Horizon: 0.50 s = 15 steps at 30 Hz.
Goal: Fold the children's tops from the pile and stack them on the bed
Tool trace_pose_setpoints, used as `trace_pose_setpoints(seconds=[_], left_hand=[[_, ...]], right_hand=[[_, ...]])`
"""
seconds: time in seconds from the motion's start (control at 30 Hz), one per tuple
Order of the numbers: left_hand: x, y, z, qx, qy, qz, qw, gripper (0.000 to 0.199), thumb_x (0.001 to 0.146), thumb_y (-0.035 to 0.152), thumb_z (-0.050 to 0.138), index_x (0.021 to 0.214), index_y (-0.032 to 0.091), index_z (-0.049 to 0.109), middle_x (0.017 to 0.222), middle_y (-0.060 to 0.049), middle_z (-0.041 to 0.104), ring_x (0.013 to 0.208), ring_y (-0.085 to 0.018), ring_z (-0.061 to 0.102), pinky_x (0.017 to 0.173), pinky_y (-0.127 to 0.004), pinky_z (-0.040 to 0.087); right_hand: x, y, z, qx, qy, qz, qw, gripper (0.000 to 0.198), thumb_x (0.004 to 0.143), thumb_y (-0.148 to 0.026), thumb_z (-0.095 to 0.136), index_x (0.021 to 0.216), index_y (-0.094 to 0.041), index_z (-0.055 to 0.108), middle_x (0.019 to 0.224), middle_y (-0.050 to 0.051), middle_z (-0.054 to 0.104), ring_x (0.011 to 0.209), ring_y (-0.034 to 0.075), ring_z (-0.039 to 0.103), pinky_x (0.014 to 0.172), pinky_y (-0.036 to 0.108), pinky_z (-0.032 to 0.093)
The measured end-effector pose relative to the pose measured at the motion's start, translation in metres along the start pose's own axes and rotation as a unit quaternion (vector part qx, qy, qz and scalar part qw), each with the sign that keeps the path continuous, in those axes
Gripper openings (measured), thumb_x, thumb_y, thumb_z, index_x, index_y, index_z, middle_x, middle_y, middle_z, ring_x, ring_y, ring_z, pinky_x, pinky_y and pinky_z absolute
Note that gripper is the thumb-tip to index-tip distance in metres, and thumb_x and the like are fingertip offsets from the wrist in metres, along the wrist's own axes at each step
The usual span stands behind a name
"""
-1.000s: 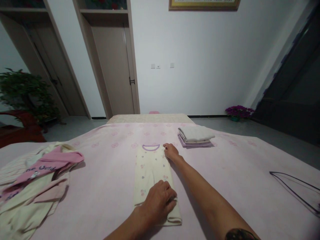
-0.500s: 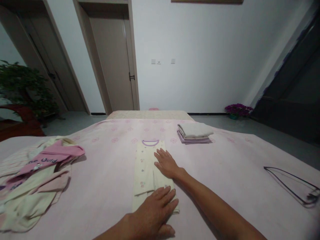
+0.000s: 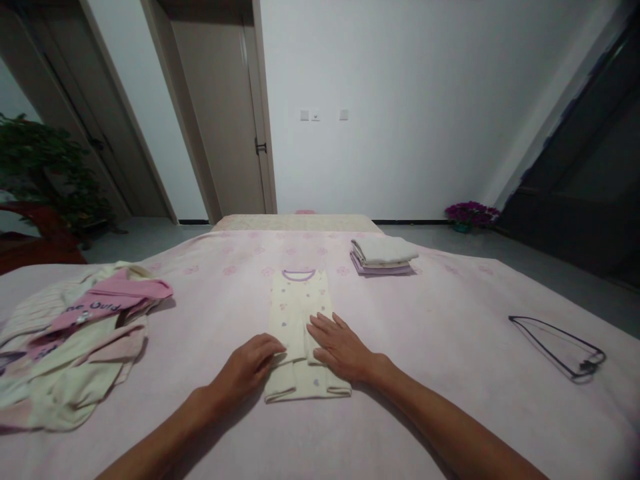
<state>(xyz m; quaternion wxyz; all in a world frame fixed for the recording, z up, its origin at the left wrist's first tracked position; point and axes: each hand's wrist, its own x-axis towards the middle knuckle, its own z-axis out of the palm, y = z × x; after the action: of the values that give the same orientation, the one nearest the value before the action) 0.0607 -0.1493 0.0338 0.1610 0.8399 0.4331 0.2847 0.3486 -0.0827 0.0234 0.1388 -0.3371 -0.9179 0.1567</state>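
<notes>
A cream long-sleeved child's shirt (image 3: 293, 307) with small printed motifs and a lilac neckband lies face up on the bed. Its sides and sleeves are folded inward, and the neck points away from me. My right hand (image 3: 343, 347) rests flat on the shirt's right half, fingers stretched out. At the left edge, my left hand (image 3: 253, 365) has its fingers bent together over the sleeve, closed on the fabric; the thumb is partly hidden.
A pink flowered sheet (image 3: 430, 373) covers the bed. Crumpled clothes (image 3: 85, 347) lie in a heap at the left. Behind the shirt to the right sits a stack of folded clothes (image 3: 383, 257). A black wire hanger (image 3: 555, 347) lies at the far right.
My left hand has moved from the shirt's near end to its left edge, and its fingers have bent. The right hand stays on the right half. The shirt's bottom edge now shows.
</notes>
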Motion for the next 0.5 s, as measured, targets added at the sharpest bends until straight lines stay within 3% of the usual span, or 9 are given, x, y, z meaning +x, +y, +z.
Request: trace_pose_setpoints(seconds=[0.17, 0.33, 0.5], left_hand=[[-0.015, -0.028, -0.016, 0.094, -0.007, 0.041, 0.995, 0.032, 0.101, 0.028, 0.044, 0.123, 0.029, 0.066, 0.122, -0.008, 0.069, 0.105, -0.018, 0.067, 0.088, -0.03, 0.056], [-0.007, -0.034, -0.019, 0.153, -0.058, 0.11, 0.98, 0.031, 0.1, 0.024, 0.047, 0.124, 0.031, 0.065, 0.122, -0.006, 0.071, 0.105, -0.019, 0.068, 0.09, -0.032, 0.055], [0.002, -0.033, -0.008, 0.166, -0.021, 0.143, 0.975, 0.026, 0.098, 0.02, 0.049, 0.114, 0.026, 0.068, 0.112, -0.007, 0.074, 0.095, -0.016, 0.07, 0.086, -0.029, 0.056]], right_hand=[[-0.029, 0.018, -0.016, 0.05, 0.094, -0.003, 0.994, 0.037, 0.099, -0.03, 0.046, 0.132, -0.027, 0.063, 0.133, 0.008, 0.065, 0.124, 0.025, 0.056, 0.108, 0.046, 0.04], [-0.035, 0.028, -0.036, 0.014, 0.024, -0.049, 0.998, 0.029, 0.097, -0.025, 0.049, 0.114, -0.029, 0.072, 0.116, 0.007, 0.072, 0.102, 0.023, 0.065, 0.095, 0.04, 0.046], [-0.025, 0.025, -0.03, 0.026, 0.032, -0.097, 0.994, 0.028, 0.095, -0.02, 0.049, 0.111, -0.027, 0.072, 0.118, 0.008, 0.072, 0.096, 0.02, 0.067, 0.092, 0.038, 0.048]])
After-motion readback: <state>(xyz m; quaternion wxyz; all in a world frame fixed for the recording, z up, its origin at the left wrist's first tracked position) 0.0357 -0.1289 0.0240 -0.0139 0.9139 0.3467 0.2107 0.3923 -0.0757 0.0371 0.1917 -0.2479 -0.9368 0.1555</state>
